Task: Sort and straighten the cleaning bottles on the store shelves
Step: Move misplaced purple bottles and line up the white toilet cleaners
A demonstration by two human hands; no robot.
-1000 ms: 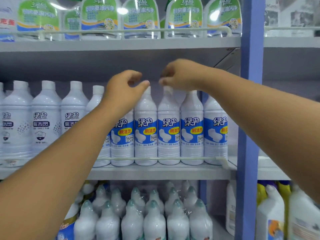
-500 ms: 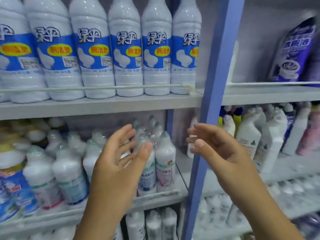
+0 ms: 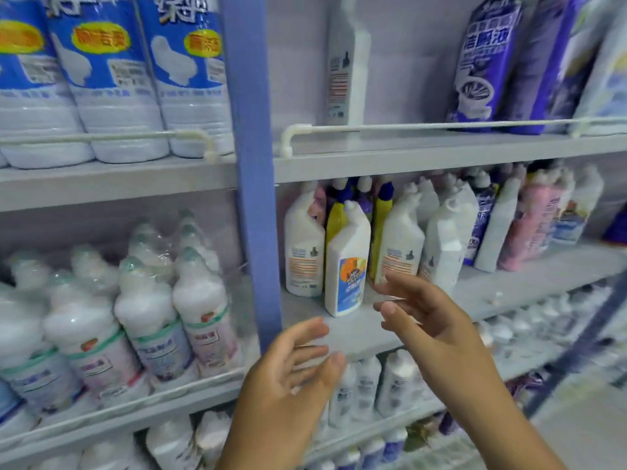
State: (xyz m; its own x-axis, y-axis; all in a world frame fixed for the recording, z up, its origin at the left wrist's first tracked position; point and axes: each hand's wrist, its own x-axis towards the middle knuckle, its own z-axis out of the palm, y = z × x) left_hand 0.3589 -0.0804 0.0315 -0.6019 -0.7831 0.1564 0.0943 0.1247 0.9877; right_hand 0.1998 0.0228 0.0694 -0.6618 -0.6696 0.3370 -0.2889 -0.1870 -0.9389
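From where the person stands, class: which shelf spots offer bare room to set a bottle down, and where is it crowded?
Bare: the upper right shelf between the lone white bottle and the purple pouches; also the middle shelf's front strip. Crowded: the angled-neck bottles behind it and the left bay's wrapped bottles.

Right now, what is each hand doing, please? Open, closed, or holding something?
Left hand: open, fingers relaxed, holding nothing.
Right hand: open, fingers spread, holding nothing, just in front of the white bottle.

Glossy plastic bottles [image 3: 346, 266]; matt shelf [image 3: 441, 157].
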